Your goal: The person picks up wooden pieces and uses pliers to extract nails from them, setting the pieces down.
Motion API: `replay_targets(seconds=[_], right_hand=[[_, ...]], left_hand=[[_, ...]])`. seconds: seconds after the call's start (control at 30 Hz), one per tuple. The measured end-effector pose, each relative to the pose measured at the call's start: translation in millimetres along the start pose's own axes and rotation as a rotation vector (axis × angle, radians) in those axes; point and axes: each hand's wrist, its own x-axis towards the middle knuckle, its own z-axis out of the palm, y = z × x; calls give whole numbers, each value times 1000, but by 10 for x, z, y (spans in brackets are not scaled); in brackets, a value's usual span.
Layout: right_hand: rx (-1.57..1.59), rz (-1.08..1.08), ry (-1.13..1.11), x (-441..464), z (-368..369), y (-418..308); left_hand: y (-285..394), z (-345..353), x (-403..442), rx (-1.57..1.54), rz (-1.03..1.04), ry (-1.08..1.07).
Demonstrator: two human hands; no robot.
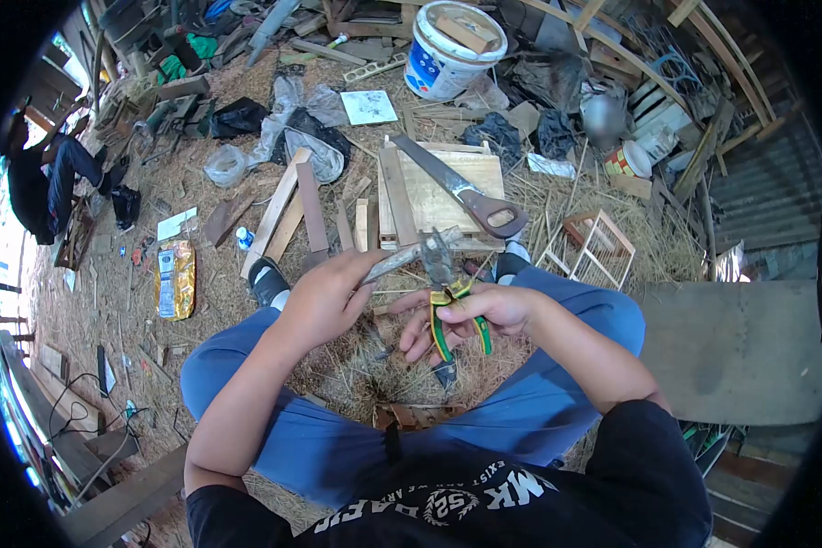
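Note:
My left hand point(327, 297) is closed round a greyish stick-like piece point(406, 255), whose far end reaches the metal head of the pliers. Green-and-yellow-handled pliers point(454, 315) rest in my right hand point(470, 315), thumb over one handle and the other fingers partly spread below. Their jaws point away from me, and the handles are apart. Just beyond my hands, a handsaw point(457, 187) lies across a pale wooden board point(429, 196), its dark handle at the right. A narrow plank point(397, 194) lies on the board's left side.
A white bucket point(438, 68) holding wood pieces stands at the top. Wood strips point(312, 205) and a yellow packet point(175, 281) lie to the left. At the right are a small wooden frame point(603, 245) and a grey panel point(740, 352). Another person point(50, 178) sits at far left.

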Motion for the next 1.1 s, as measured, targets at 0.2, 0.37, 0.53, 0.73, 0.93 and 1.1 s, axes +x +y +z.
replay_targets(seconds=[0.2, 0.37, 0.53, 0.73, 0.93, 1.1], right_hand=[[87, 17, -80, 47, -25, 23], [166, 1, -101, 66, -67, 45], [156, -12, -129, 89, -93, 107], [149, -23, -155, 97, -90, 94], [153, -30, -173, 113, -64, 98], [125, -48, -160, 108, -58, 109]], left_hand=[[145, 36, 52, -15, 2, 11], [170, 59, 55, 21, 55, 54], [217, -46, 51, -10, 45, 43], [161, -99, 24, 26, 68, 23], [214, -51, 27, 1, 79, 73], [184, -37, 28, 3, 116, 91]])
